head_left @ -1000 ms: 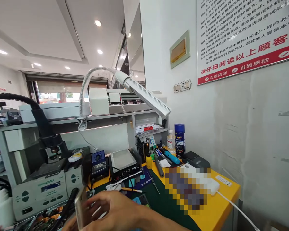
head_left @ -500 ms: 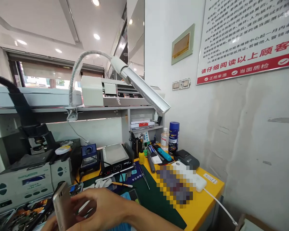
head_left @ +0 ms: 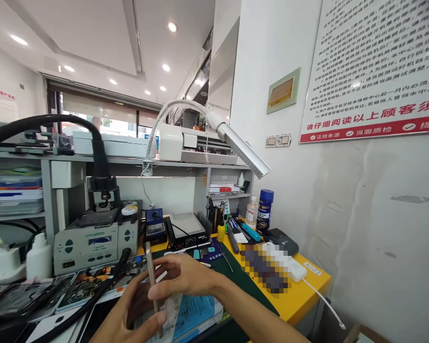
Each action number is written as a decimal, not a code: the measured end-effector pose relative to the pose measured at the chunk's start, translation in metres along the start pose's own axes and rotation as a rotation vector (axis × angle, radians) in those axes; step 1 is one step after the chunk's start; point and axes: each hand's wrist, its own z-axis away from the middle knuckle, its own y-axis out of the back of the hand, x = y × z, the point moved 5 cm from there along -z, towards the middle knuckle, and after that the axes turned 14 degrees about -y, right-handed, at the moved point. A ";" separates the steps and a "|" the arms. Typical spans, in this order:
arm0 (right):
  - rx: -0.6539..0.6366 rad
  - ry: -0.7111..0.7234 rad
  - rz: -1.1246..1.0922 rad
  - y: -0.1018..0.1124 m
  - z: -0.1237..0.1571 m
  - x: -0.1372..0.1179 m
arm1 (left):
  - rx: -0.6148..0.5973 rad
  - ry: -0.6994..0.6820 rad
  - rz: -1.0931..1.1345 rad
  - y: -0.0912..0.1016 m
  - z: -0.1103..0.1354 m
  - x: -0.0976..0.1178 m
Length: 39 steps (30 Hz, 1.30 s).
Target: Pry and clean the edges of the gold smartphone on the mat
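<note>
A thin gold smartphone [head_left: 150, 267] stands nearly upright and edge-on to me, held between both hands above the bench. My left hand [head_left: 128, 307] grips its lower part, the thumb against the near edge. From the other side my right hand [head_left: 186, 275] holds it, with its thumb on the edge and its fingers curled behind. Below the hands are a blue printed mat [head_left: 196, 309] and a dark green work mat [head_left: 243, 288]. The phone's screen face cannot be made out.
Left of the hands lie trays of phone parts [head_left: 96, 281] and a black hose [head_left: 117, 267]. Behind stand a rework station [head_left: 96, 247], a soldering unit [head_left: 155, 224] and a heating plate [head_left: 188, 228]. Tweezers [head_left: 227, 259], a spray can [head_left: 265, 212] and a power strip [head_left: 296, 271] are rightward.
My view has turned left. The phone has turned edge-on, and my left hand now shows clearly on it. My right thumb presses its near edge.
</note>
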 end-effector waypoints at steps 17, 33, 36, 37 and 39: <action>-0.004 -0.098 -0.029 -0.005 0.003 -0.010 | -0.129 0.052 0.105 0.000 -0.002 0.012; -0.038 -0.058 -0.116 0.002 -0.020 -0.003 | -0.207 -0.027 0.186 0.008 -0.018 -0.005; -0.101 -0.041 -0.106 0.000 -0.014 -0.003 | -0.190 -0.040 0.154 0.010 -0.020 -0.012; -0.115 -0.038 -0.112 0.001 -0.013 -0.001 | -0.193 -0.047 0.145 0.010 -0.020 -0.013; -0.102 -0.024 -0.130 0.003 -0.013 0.003 | -0.212 -0.050 0.135 0.009 -0.020 -0.016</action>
